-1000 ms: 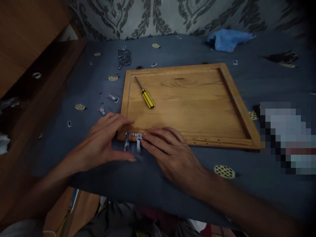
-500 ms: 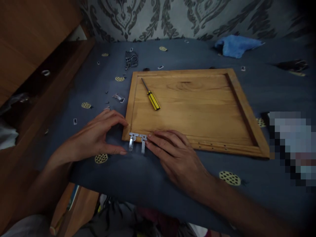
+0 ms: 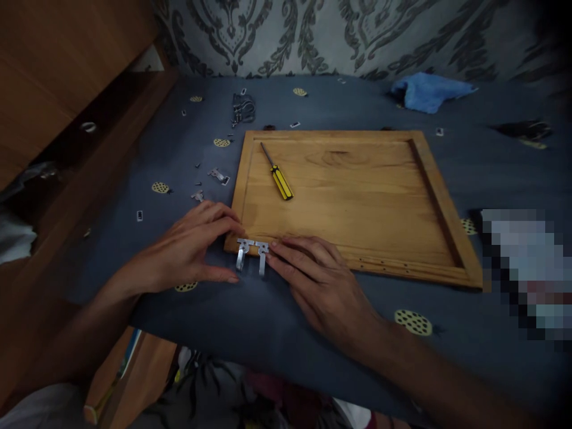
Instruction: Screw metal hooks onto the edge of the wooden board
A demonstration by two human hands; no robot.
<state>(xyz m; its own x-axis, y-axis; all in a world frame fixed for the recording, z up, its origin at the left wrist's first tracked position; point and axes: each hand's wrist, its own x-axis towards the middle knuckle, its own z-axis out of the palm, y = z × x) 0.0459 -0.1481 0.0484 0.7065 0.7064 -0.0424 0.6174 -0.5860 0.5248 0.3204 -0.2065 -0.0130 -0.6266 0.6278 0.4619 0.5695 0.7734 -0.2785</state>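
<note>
2 brackets (image 3: pixel 262 248) — on 1 panel (image 3: pixel 357 196)

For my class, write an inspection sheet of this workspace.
Surface: dark blue patterned fabric.
Job's things: wooden panel with screwdriver lying on it; two metal brackets at its near edge.
Clutter: blue cloth; loose metal pieces left of the panel.
Hands: left hand open beside the brackets; right hand on the panel's near edge.
Cables: nothing seen for certain; looped dark bundle unclear.
Surroundings: ornate backdrop behind; wooden furniture at left.
</note>
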